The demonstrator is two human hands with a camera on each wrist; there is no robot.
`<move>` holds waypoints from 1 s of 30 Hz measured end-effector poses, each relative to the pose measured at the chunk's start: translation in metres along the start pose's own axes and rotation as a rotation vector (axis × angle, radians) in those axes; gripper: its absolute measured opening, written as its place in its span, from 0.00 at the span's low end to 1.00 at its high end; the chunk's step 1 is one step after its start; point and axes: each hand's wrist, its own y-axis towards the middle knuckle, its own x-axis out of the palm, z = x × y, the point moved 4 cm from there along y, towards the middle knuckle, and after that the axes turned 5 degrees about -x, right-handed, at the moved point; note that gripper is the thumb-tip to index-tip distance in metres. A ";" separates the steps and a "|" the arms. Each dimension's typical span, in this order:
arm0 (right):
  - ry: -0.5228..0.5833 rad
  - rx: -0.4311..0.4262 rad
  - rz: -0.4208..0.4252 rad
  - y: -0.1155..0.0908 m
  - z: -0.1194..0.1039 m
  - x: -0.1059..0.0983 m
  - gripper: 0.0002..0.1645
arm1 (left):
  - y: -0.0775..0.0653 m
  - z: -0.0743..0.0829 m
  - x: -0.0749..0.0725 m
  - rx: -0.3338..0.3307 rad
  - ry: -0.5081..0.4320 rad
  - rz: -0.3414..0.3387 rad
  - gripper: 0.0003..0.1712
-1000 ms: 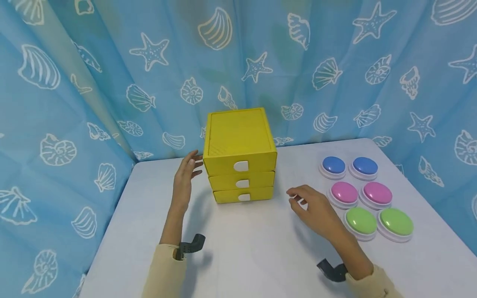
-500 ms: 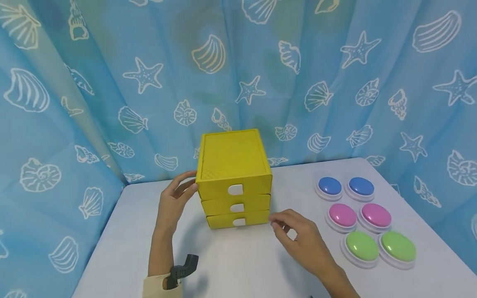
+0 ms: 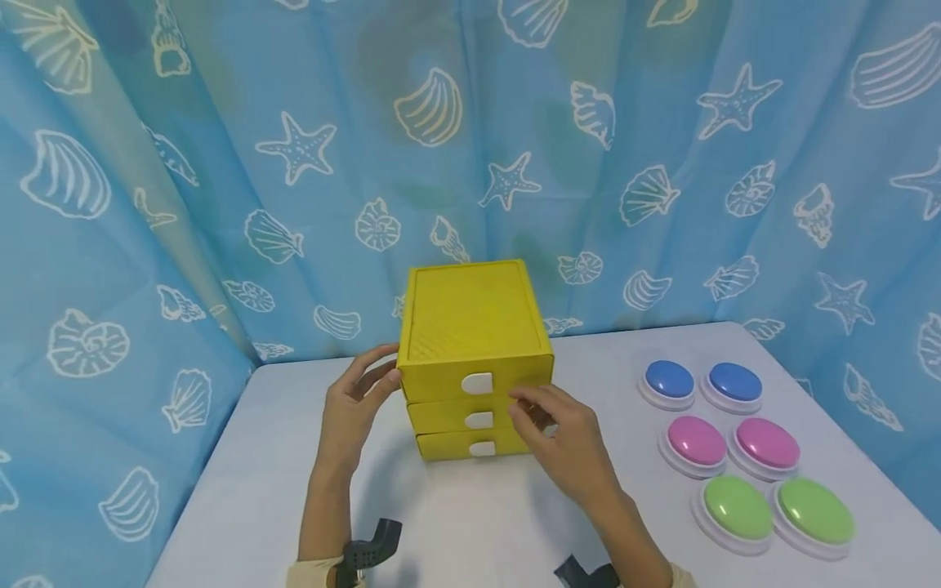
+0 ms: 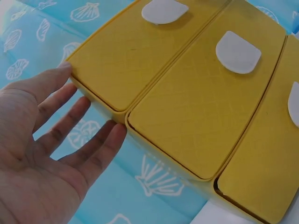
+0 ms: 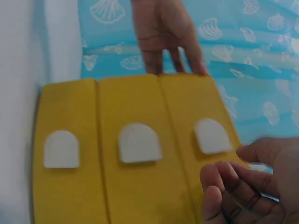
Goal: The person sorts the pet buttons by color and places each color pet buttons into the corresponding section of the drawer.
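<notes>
A yellow three-drawer box point(image 3: 474, 314) stands at the middle of the white table, each drawer front bearing a white tab handle. My left hand point(image 3: 360, 404) rests its fingertips along the box's left side, fingers spread and fairly straight, as the left wrist view shows too. In front of the box's right part is my right hand point(image 3: 566, 441), its fingers loosely bent and holding nothing. In the right wrist view its thumb and fingers come close to the top drawer's white handle point(image 5: 212, 136). All three drawers appear closed.
On the right of the table point(image 3: 243, 490) stand several round push buttons in pairs: blue point(image 3: 669, 380), pink point(image 3: 697, 441) and green point(image 3: 738, 507), on white bases. A blue shell-print curtain point(image 3: 470, 122) hangs behind and beside the table.
My right hand has moved left, from over the table beside the buttons to the front of the box. My left hand has come against the box's left side. The head view has tilted.
</notes>
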 end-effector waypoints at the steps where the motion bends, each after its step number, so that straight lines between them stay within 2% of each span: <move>1: 0.011 -0.002 0.007 0.000 0.002 0.003 0.15 | -0.001 -0.002 0.001 0.003 -0.005 -0.002 0.26; 5: 0.051 -0.022 0.000 0.001 0.006 0.014 0.17 | -0.003 -0.004 0.002 0.019 -0.017 0.007 0.25; 9: 0.213 0.076 -0.039 0.006 0.005 0.021 0.17 | -0.002 -0.002 0.000 0.035 -0.018 0.012 0.23; 12: 0.292 0.146 -0.056 0.009 -0.008 0.020 0.17 | -0.001 0.000 0.000 0.047 -0.038 0.000 0.22; 17: 0.256 0.133 -0.071 0.013 -0.026 0.015 0.15 | 0.000 0.002 -0.002 0.044 -0.052 0.002 0.22; 23: 0.256 0.109 -0.094 0.012 -0.028 0.010 0.14 | 0.001 0.007 -0.003 0.050 -0.044 0.011 0.22; 30: 0.247 0.154 -0.126 0.005 -0.031 0.005 0.14 | -0.001 0.005 0.001 0.042 -0.053 0.010 0.21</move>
